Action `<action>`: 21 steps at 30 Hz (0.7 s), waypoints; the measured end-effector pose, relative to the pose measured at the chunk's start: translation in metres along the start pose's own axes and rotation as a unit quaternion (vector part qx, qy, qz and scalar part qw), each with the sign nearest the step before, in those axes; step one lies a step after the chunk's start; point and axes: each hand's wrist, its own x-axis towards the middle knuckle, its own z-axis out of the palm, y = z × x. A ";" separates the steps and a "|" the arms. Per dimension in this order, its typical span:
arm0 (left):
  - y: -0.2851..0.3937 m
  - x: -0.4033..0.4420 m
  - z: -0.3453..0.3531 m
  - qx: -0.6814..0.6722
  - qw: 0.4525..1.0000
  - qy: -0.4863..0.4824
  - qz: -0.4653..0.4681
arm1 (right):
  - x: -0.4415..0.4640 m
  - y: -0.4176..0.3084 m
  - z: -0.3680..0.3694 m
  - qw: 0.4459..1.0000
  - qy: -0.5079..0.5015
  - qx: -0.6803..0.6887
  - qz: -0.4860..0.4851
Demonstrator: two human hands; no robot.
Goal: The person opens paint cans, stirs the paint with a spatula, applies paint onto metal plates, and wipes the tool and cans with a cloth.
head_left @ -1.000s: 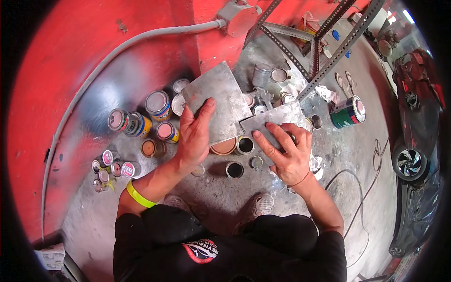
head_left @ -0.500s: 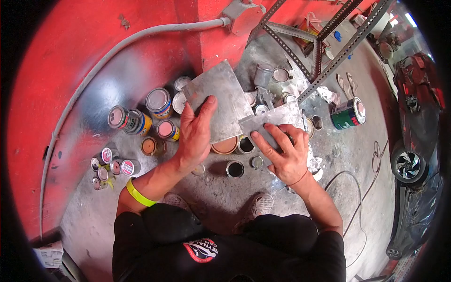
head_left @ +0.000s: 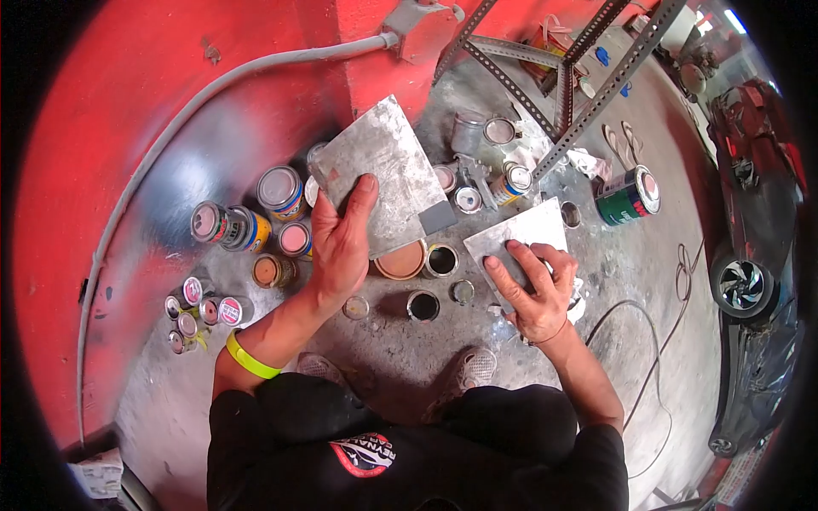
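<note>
My left hand point(head_left: 345, 234) grips a large, smeared metal plate point(head_left: 385, 162), its thumb lying across the top face. At that plate's lower right corner shows a dark grey square patch point(head_left: 438, 217); I cannot tell whether it is putty or something beneath. A smaller, thin metal plate point(head_left: 532, 226) is in my right hand point(head_left: 537, 294), fingers pressed on its upper face and thumb out of sight. The two plates are apart, with a gap between them. Below them on the floor stand an open can with dark contents point(head_left: 441, 261) and another dark open can point(head_left: 423, 306).
Several paint cans, one of them blue and yellow point(head_left: 281, 189), stand along the red wall point(head_left: 170, 94). Small cans point(head_left: 192, 291) cluster at left. A perforated metal frame point(head_left: 588, 111) rises ahead. At right are a green can point(head_left: 629, 196), a cable point(head_left: 652, 358) and car parts point(head_left: 750, 213).
The small plate has drawn away from the large plate, to the right and slightly down, in my right hand. The dark grey patch now shows at the large plate's corner.
</note>
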 end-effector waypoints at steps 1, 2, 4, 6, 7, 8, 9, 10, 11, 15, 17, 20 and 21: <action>0.000 0.000 0.000 -0.003 1.000 -0.001 0.004 | 0.000 0.000 0.001 1.000 0.001 -0.001 0.002; 0.000 0.000 0.000 -0.005 1.000 -0.002 0.008 | -0.001 0.000 0.002 1.000 0.002 -0.004 -0.004; 0.002 -0.001 0.003 0.001 1.000 -0.002 0.006 | 0.002 0.000 0.003 1.000 0.005 -0.007 -0.009; 0.002 -0.002 0.003 0.007 1.000 -0.003 0.005 | 0.005 -0.003 0.005 1.000 0.014 -0.008 -0.010; 0.000 -0.002 0.001 0.008 1.000 -0.012 -0.008 | 0.008 -0.003 0.006 1.000 0.015 -0.009 -0.009; -0.001 -0.003 -0.001 0.009 1.000 -0.021 -0.020 | 0.011 -0.004 0.007 1.000 0.012 -0.016 -0.011; -0.001 -0.004 0.000 0.009 1.000 -0.022 -0.020 | 0.014 -0.005 0.007 1.000 0.009 -0.022 -0.014; -0.002 -0.006 0.001 0.007 0.999 -0.033 -0.020 | 0.016 -0.007 0.008 1.000 0.009 -0.022 -0.014; -0.002 -0.007 0.002 0.005 0.999 -0.044 -0.019 | 0.019 -0.009 0.008 1.000 0.008 -0.024 -0.014; -0.004 -0.008 0.001 -0.009 0.998 -0.047 -0.043 | 0.023 -0.010 0.011 0.999 0.018 -0.037 -0.035; -0.001 -0.008 0.006 0.002 0.999 -0.031 -0.033 | 0.026 -0.012 0.010 0.999 0.020 -0.033 -0.027; 0.002 -0.009 0.007 0.025 0.999 -0.038 -0.009 | 0.027 -0.011 0.010 0.999 0.014 -0.036 -0.024; 0.003 -0.009 0.008 0.024 0.999 -0.038 -0.009 | 0.026 -0.010 0.011 0.999 0.011 -0.033 -0.032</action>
